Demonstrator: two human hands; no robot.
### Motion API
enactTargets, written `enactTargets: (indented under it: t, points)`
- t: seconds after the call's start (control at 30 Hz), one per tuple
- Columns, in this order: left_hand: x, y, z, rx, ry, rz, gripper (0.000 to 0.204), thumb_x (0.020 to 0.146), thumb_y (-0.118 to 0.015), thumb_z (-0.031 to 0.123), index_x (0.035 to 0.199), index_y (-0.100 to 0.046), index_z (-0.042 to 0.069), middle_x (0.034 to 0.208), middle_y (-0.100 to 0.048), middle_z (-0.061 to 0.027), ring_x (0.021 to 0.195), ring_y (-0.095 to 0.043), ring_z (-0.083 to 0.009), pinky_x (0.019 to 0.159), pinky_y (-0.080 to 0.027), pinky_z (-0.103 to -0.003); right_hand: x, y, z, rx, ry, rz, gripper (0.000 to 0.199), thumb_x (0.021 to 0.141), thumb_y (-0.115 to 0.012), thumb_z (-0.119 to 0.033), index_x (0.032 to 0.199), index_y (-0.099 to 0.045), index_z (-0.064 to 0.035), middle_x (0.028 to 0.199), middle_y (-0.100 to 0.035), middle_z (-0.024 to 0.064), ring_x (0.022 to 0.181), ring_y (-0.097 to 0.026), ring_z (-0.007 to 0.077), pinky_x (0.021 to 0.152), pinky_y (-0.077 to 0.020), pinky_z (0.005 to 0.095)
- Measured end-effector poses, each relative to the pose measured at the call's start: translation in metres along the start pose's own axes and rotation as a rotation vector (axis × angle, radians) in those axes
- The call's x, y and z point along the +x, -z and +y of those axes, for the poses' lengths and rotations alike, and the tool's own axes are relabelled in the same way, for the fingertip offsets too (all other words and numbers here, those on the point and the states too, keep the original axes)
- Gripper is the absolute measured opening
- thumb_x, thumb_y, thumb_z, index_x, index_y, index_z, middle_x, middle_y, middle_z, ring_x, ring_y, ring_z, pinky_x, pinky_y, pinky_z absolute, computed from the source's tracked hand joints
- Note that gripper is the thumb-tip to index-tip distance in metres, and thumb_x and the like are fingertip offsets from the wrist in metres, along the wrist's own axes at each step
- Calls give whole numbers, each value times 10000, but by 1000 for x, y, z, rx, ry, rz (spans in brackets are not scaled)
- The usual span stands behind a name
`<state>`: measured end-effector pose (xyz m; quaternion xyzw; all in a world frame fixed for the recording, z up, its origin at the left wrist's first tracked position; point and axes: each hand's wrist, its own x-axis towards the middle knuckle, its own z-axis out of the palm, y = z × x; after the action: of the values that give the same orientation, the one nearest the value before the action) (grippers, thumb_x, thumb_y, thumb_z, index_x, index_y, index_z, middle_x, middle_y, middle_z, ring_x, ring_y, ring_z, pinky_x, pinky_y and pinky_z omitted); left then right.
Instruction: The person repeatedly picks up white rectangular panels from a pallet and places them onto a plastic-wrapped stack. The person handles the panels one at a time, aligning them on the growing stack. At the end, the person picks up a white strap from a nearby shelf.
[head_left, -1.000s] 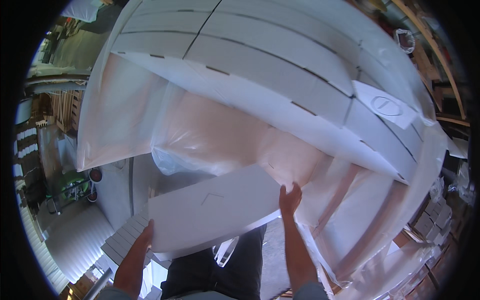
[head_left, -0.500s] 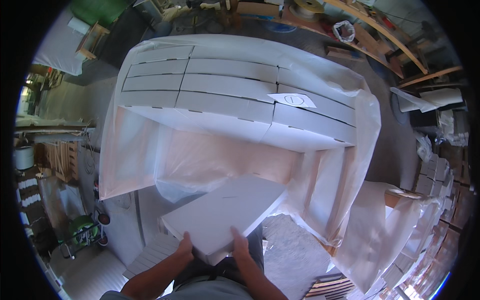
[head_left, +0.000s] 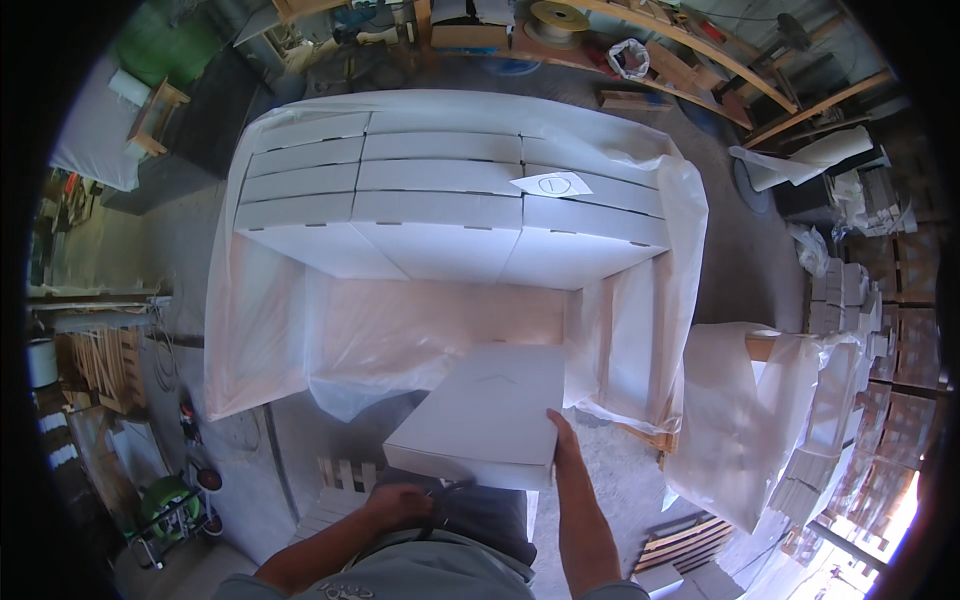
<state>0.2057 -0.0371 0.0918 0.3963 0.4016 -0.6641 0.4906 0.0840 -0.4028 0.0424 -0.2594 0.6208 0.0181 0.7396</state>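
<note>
A flat white cardboard box (head_left: 480, 410) lies in front of me, its long side pointing away. My right hand (head_left: 566, 440) grips its right side near the close corner, thumb on top. Down at my waist, apart from the box, is my left hand (head_left: 400, 506); its fingers are curled beside something dark, and what they hold is hidden. The box's far end overlaps the open front of a large crate lined with clear plastic (head_left: 257, 320); whether it rests there I cannot tell. Stacked white boxes (head_left: 435, 210) fill the crate's back, with a marked paper sheet (head_left: 553, 185) on them.
Right of the crate stands another plastic-covered stack (head_left: 735, 420). Wooden slats (head_left: 685, 545) lie at the lower right. A green-wheeled cart (head_left: 170, 505) is at the lower left. Wooden beams (head_left: 690, 55) and a cable spool (head_left: 560, 20) are at the back.
My left hand has let go of the box and dropped to my waist. My right hand has shifted to the box's right side. The box has turned to point more straight ahead.
</note>
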Motion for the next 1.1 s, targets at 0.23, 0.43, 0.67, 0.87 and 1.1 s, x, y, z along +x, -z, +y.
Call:
enactTargets:
  t: [0.23,0.43,0.67,0.87,1.1]
  points:
    - [89,-11,65,-214,95,-340,537,953,-381,451,1207,-511,-4,1142,-588,-184,1000,-603,-288,902,-474,-403,-8,48,-39,144,-14,-249,489,914,-491,-367,1233,-523,3,1108,-602,123,998,-589,225,837,-484,326]
    - [125,-108,67,154,41,-102,516,925,-495,343,1286,-451,-23,1191,-572,-181,1013,-600,-291,887,-479,-385,15,104,-57,153,-36,-207,485,920,-488,-365,1254,-510,-13,1117,-599,123,1008,-585,225,856,-474,325]
    - [123,-152,62,85,20,21,501,908,-542,301,1267,-461,-39,1160,-592,-193,1020,-611,-297,891,-493,-369,96,174,-24,128,-66,-259,496,926,-473,-378,1263,-501,-15,1116,-602,127,1015,-580,226,869,-468,329]
    - [115,-166,78,143,39,146,440,897,-561,314,1194,-538,-9,1101,-629,-152,976,-629,-264,859,-505,-367,140,187,-13,-58,-120,-104,524,885,-521,-419,1191,-542,6,1047,-622,131,936,-605,250,814,-487,336]
    - [117,-185,108,258,74,193,418,930,-468,347,1166,-551,13,1062,-631,-143,925,-632,-237,818,-504,-331,82,141,-107,-822,-284,-97,585,764,-691,-418,1092,-587,54,927,-647,153,819,-639,268,745,-518,377]
